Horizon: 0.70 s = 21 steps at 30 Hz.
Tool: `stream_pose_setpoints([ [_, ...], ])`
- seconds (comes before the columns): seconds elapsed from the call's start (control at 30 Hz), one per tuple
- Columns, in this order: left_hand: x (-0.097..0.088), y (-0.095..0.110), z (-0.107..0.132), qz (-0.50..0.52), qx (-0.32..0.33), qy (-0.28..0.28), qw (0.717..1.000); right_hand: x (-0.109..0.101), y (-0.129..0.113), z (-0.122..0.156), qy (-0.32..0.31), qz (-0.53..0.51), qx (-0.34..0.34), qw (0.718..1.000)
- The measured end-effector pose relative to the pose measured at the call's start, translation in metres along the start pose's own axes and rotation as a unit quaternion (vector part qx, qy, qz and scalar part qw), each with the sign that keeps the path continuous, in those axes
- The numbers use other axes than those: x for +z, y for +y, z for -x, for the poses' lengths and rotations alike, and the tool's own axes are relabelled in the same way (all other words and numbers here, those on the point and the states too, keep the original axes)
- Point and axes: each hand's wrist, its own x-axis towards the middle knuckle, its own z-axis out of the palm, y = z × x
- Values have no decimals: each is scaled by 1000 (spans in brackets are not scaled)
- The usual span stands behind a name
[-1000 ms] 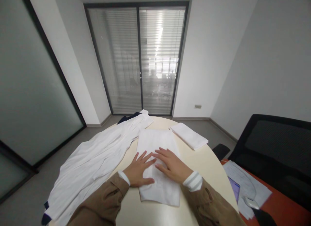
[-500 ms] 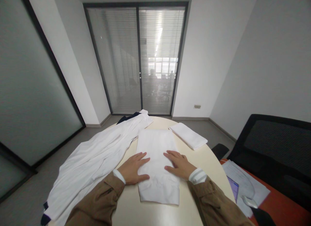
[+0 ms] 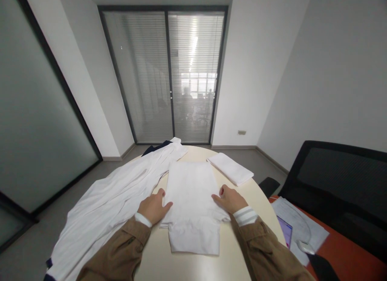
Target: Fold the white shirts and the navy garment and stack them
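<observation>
A partly folded white garment (image 3: 192, 196) lies flat on the round table in front of me, its narrower end towards me. Small flaps of cloth stick out on both sides near my hands. My left hand (image 3: 152, 206) grips its left edge, fingers curled at the side and thumb over the cloth. At the right edge, my right hand (image 3: 230, 199) pinches the fabric, with its fingers bent in and partly hidden. Left of it a larger white garment (image 3: 111, 204) with navy ends spreads loosely over the table.
A neatly folded white cloth (image 3: 231, 168) rests at the table's (image 3: 181, 269) back right. Dark fabric (image 3: 155, 148) shows at the far left edge. To the right are a black mesh chair (image 3: 338, 180), papers (image 3: 298, 220), a phone (image 3: 284, 230) and a computer mouse (image 3: 305, 246) on a red-orange surface.
My hands have gone from lying spread on the garment to gripping its two side edges. The cloth's sides now flare outwards near my hands. The view has shifted slightly.
</observation>
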Motion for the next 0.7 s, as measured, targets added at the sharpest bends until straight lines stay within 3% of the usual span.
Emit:
stream_pose_setpoints([
  [0.17, 10, -4, -8, 172, 59, 27, 983, 12, 8, -10, -33, -214, -126, 968],
  [0.23, 14, -2, -12, 295, 70, 61, 951, 14, 8, -14, -4, -289, -150, 945],
  [0.3, 16, 2, -13, 420, 70, 76, 901, 11, 6, -17, 37, -348, -161, 923],
  [0.37, 15, 7, -12, 505, 58, 55, 860, 4, 4, -16, 43, -390, -156, 907],
  [0.43, 14, 11, -8, 536, 52, 4, 842, -2, 3, -14, -1, -413, -153, 898],
  [0.5, 12, 13, -3, 532, 76, -41, 842, -7, 5, -11, -61, -412, -176, 892],
  [0.6, 10, 12, 3, 486, 150, -67, 858, -9, 12, -6, -120, -384, -222, 888],
  [0.7, 9, 9, 5, 424, 189, -79, 882, -9, 17, -1, -199, -385, -183, 883],
])
